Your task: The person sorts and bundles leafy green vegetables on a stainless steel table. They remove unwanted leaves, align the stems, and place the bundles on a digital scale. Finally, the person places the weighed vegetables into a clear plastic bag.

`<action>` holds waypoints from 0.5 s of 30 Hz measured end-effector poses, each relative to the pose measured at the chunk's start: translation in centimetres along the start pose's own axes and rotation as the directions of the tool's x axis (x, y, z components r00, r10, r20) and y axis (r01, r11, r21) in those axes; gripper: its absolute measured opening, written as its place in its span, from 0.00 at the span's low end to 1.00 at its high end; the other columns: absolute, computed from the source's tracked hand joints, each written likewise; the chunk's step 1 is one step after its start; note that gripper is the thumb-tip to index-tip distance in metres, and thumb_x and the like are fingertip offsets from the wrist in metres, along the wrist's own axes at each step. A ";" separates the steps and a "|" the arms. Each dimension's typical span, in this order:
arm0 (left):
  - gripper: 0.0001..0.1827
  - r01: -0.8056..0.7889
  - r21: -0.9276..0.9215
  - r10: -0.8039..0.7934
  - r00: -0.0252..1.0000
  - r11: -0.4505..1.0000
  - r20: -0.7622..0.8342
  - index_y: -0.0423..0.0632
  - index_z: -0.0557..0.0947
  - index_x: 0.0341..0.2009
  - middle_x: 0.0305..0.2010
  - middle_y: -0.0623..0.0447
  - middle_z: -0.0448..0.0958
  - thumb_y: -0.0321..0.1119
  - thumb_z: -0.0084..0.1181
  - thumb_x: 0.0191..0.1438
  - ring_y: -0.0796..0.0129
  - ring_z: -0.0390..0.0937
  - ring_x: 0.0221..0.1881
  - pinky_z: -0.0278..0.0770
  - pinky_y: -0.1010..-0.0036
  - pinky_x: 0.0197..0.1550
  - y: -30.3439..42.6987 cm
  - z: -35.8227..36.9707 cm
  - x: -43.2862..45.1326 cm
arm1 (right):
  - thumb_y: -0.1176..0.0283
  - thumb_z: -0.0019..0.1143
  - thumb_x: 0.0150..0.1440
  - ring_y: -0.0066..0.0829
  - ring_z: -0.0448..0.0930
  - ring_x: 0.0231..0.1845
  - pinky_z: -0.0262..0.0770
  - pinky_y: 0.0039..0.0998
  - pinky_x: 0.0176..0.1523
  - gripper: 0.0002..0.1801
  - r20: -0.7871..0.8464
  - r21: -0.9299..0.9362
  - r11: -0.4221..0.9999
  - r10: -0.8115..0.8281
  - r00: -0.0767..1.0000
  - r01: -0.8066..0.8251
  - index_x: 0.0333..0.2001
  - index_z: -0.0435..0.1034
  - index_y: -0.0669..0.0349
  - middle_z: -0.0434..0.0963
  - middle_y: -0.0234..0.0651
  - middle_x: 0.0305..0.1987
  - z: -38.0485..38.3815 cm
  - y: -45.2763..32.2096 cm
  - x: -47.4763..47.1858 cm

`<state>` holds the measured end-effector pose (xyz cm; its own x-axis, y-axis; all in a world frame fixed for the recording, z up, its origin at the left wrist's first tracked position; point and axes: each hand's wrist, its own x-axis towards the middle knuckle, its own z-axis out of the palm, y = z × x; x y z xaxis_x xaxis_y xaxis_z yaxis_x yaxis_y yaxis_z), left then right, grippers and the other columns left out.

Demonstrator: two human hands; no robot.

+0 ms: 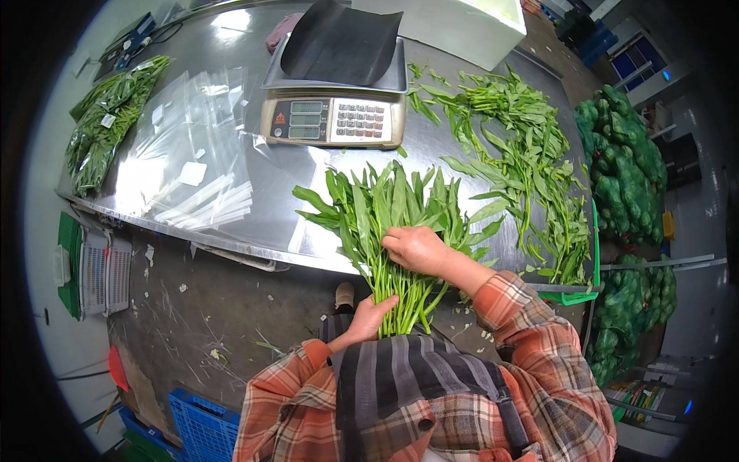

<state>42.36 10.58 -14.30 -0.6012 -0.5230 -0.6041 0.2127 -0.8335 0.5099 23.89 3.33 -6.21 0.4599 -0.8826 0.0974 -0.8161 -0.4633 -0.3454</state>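
Note:
A bunch of leafy greens with long stems, like water spinach [398,202], stands upright before me at the table's front edge. My left hand [369,317] is closed around its lower stems. Above it, my right hand [417,248] is at the leaves with its fingers bent; whether it pinches a leaf or stem cannot be told. Beyond the bunch sits a digital scale [335,118] with a curved black sheet [340,43] on its metal pan. More loose greens [519,144] lie on the right. Clear plastic bags [196,133] and white strips [213,202] lie on the left.
The steel table [277,231] carries bagged greens [112,121] at far left and a white foam box [444,26] at the back. Green net sacks [626,167] stand to the right. Plastic crates [98,271] and a blue pallet [202,424] are on the floor at left.

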 end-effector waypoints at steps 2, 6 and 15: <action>0.13 -0.001 0.004 0.001 1.000 1.000 0.018 0.40 0.74 0.43 0.37 0.55 0.74 0.30 0.54 0.53 0.76 0.71 0.35 0.70 0.79 0.38 0.0 0.1 0.0 | 0.72 0.51 0.46 0.38 0.76 0.27 0.73 0.34 0.30 0.05 -0.123 0.089 0.991 0.107 0.987 -0.097 0.28 0.65 0.58 0.70 0.36 0.27 -0.2 0.8 -0.4; 0.15 0.012 0.064 -0.015 0.999 0.998 0.047 0.41 0.74 0.45 0.39 0.55 0.74 0.33 0.54 0.54 0.75 0.71 0.37 0.70 0.78 0.40 0.2 -0.3 0.0 | 0.77 0.47 0.50 0.43 0.75 0.39 0.72 0.38 0.41 0.10 -0.491 0.184 0.836 0.533 0.689 -0.516 0.39 0.67 0.60 0.73 0.46 0.38 -8.5 5.0 -3.1; 0.21 0.203 0.000 -0.200 0.965 0.979 0.171 0.41 0.71 0.49 0.44 0.54 0.74 0.40 0.53 0.55 0.73 0.72 0.42 0.71 0.75 0.44 2.3 2.5 -0.2 | 0.38 0.35 0.54 0.36 0.77 0.41 0.71 0.31 0.48 0.39 0.793 0.320 0.064 0.528 0.305 -0.945 0.41 0.72 0.67 0.77 0.46 0.41 -2.7 -1.9 -15.6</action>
<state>41.09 9.24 -11.48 -0.7540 -0.3078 -0.5803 0.0865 -0.9222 0.3768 17.29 17.75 -4.58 -0.0135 -0.4506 -0.8926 -0.3749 0.8299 -0.4133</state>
